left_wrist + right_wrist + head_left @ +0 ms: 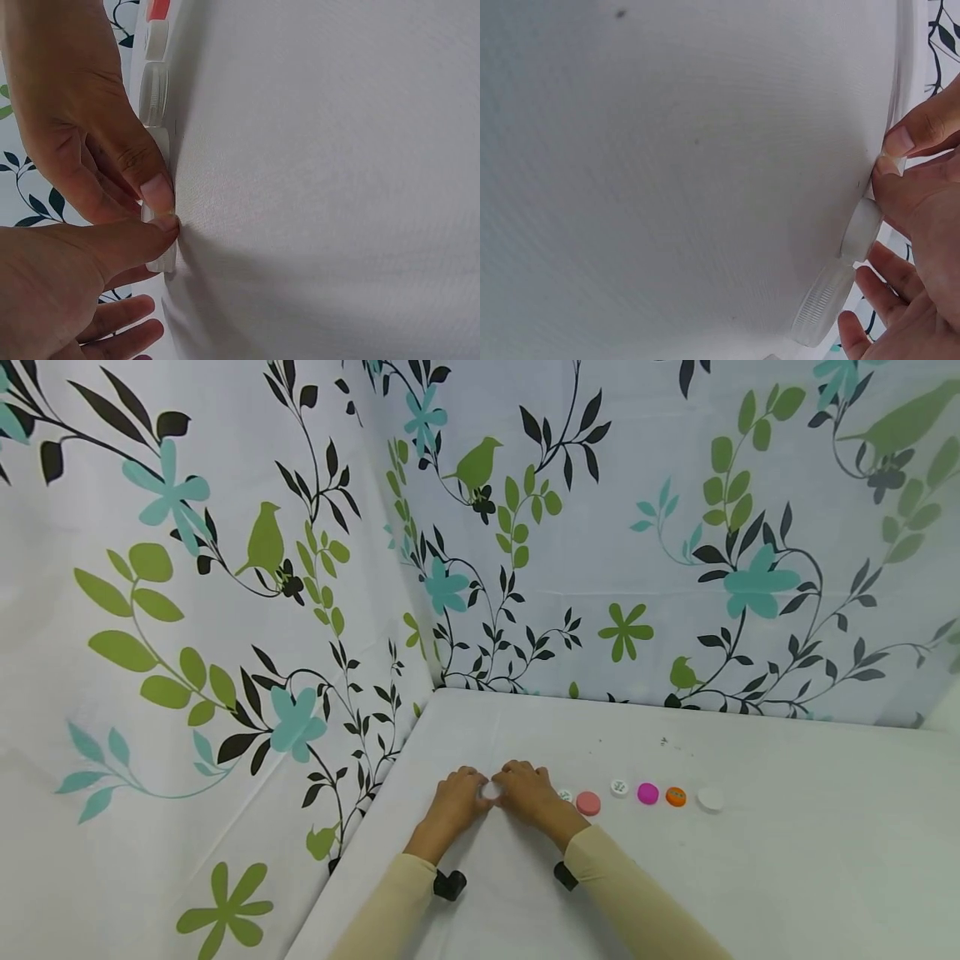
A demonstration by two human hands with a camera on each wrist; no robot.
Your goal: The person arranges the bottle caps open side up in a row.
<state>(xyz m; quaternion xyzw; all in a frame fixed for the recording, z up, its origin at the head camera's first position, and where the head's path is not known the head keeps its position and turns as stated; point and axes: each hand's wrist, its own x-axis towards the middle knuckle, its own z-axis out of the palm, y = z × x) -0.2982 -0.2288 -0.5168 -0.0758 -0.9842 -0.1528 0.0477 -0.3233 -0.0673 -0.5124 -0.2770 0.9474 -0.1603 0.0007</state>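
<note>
My left hand and right hand meet low over the white table, thumbs and fingers curled around a small whitish bottle cap. Both thumbs press its near edge in the left wrist view, where part of the cap shows past the thumbtips. Beside my right hand, another white cap and a clear ribbed cap lie on the table. Further right in the head view are a salmon cap and a white cap with green marking. The fingers cover much of the held cap.
To the right lie a magenta cap, an orange cap and a larger white cap. A patterned curtain rises along the table's back and left edges. Each wrist carries a black camera.
</note>
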